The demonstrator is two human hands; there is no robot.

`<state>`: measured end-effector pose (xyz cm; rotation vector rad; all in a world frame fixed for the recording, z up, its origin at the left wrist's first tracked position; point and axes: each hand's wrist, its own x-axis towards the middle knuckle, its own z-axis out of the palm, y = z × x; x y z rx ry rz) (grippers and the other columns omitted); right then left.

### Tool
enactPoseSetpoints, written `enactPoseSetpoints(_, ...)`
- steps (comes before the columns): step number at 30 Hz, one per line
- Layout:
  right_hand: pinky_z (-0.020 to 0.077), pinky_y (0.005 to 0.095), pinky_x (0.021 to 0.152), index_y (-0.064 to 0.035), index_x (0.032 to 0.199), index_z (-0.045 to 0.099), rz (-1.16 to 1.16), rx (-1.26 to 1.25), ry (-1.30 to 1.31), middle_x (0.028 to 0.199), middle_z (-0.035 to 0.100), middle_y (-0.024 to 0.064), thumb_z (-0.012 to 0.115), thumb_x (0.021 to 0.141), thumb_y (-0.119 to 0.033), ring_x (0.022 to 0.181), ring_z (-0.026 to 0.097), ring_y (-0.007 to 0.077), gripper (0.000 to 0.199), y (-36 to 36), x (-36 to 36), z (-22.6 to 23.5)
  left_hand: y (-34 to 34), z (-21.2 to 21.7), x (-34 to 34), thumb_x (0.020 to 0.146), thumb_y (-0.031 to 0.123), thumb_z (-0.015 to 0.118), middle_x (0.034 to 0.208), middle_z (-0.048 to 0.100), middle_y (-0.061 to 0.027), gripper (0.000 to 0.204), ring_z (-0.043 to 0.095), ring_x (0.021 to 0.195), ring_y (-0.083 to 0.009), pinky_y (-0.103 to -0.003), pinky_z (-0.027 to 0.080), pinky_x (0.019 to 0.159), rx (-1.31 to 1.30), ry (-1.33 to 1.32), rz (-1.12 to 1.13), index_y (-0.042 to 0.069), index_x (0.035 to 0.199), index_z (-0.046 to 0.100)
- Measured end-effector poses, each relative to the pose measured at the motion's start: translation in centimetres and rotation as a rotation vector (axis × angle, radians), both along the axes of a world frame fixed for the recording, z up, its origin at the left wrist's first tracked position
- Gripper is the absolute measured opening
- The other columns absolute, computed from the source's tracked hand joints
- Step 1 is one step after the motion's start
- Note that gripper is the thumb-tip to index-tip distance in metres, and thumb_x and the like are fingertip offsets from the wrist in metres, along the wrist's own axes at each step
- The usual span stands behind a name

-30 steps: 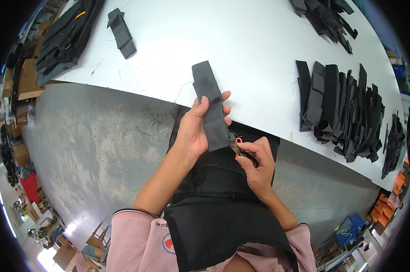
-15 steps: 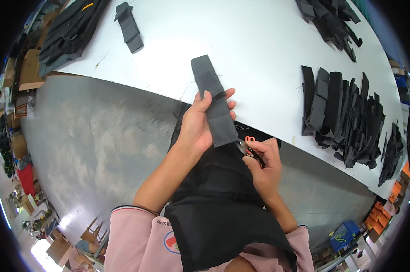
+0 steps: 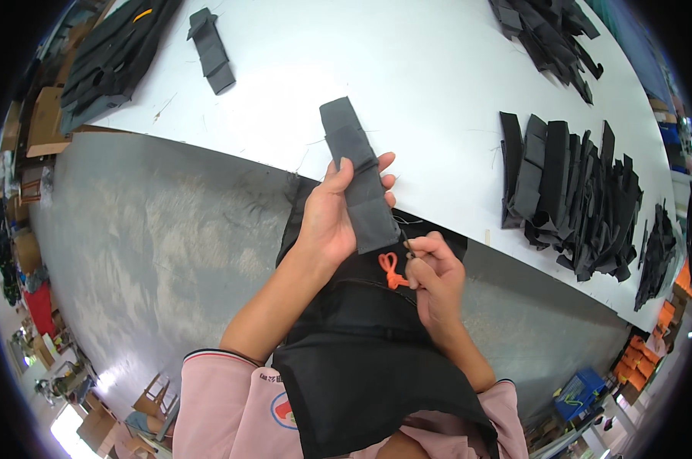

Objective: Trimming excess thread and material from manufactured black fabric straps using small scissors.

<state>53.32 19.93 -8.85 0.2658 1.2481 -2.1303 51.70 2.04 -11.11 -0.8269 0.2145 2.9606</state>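
My left hand (image 3: 327, 220) is closed around a flat dark grey fabric strip (image 3: 365, 203), thumb on top and fingertips showing past its right edge. The strip slants over the table's near edge, its lower end toward me. In my right hand (image 3: 441, 284) is a pair of thread snips (image 3: 406, 242), seen nearly edge-on, tip beside the strip's lower right corner. Most of the snips is hidden by my fingers. An orange cord loop (image 3: 389, 269) hangs from them to the left. Loose threads stick out near that corner and from the strip's left side.
On the white table (image 3: 285, 76), a bundle of dark strips (image 3: 571, 195) lies at the right, another pile (image 3: 549, 46) farther back. A single strip (image 3: 211, 52) and a stack of black fabric pieces (image 3: 116, 65) lie far left. A black apron (image 3: 361, 375) covers my lap.
My right hand has turned and moved slightly down and left; the snips now show edge-on, and the orange cord has swung to their left. The left hand keeps its hold on the strip.
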Motion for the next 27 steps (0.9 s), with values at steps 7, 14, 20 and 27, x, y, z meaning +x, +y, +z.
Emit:
enactPoseSetpoints(7,0.0432,0.0261,0.06,-0.007,0.097,0.064,0.263,0.764,0.935,0.074,0.046,0.0064,0.069,0.069,0.001,0.063,0.049,0.0173,0.03,0.5,-1.7,1.5,-0.4,1.3,-0.7,0.099,0.025,0.037,0.128,0.048,-0.0203,0.032,0.057,0.101,-0.027,-0.043,0.051,0.082,-0.261,0.021,-0.099,0.01,0.128,0.032)
enactPoseSetpoints(14,0.0398,0.0299,0.053,-0.0072,0.095,0.064,0.448,0.811,1.24,0.075,0.048,0.0052,0.073,0.065,-0.004,0.059,0.048,0.0214,0.031,-0.8,-2.6,1.9,-0.3,1.3,-0.5,0.099,0.026,0.038,0.127,0.049,-0.0194,0.033,0.056,0.103,-0.0263,-0.042,0.051,0.082,-0.261,-0.013,-0.124,0.011,0.128,0.033)
enactPoseSetpoints(20,0.035,0.0302,0.049,-0.0066,0.095,0.063,0.52,0.859,1.422,0.072,0.044,0.0033,0.071,0.066,-0.007,0.056,0.045,0.0193,0.03,-0.7,-3.1,2.0,-0.3,1.0,-0.5,0.099,0.026,0.038,0.128,0.048,-0.0192,0.033,0.056,0.103,-0.0267,-0.043,0.051,0.083,-0.217,-0.017,-0.143,0.012,0.128,0.033)
enactPoseSetpoints(27,0.0333,0.0294,0.05,-0.0061,0.096,0.063,0.553,0.872,1.566,0.069,0.041,0.0022,0.068,0.07,-0.008,0.058,0.047,0.0165,0.026,-0.4,-3.4,2.3,-0.4,0.2,-0.4,0.099,0.026,0.038,0.127,0.048,-0.0194,0.033,0.056,0.103,-0.0274,-0.044,0.051,0.082,-0.077,-0.032,-0.151,0.011,0.128,0.034)
